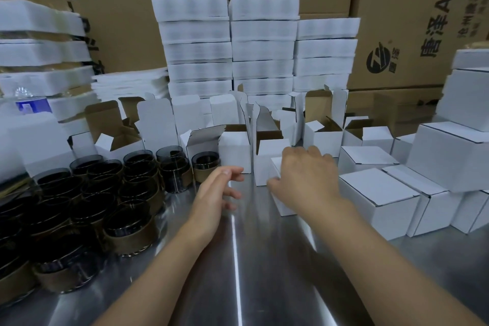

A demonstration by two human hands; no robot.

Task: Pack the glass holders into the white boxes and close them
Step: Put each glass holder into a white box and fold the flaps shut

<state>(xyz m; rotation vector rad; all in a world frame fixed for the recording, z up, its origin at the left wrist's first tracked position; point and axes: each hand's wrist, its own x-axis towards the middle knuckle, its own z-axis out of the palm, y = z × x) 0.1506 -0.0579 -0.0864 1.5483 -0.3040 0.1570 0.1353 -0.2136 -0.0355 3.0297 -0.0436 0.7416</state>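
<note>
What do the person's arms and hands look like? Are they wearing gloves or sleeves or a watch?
No gloves: both the left hand and the right hand are bare. The forearms are bare too, with no sleeve showing anywhere in the picture. There is no watch, bracelet or ring to see. The fingernails look short and plain, though the picture is a bit blurry there.

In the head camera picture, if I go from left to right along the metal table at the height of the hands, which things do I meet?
Dark glass holders → left hand → right hand on a closed white box → closed white boxes.
</note>
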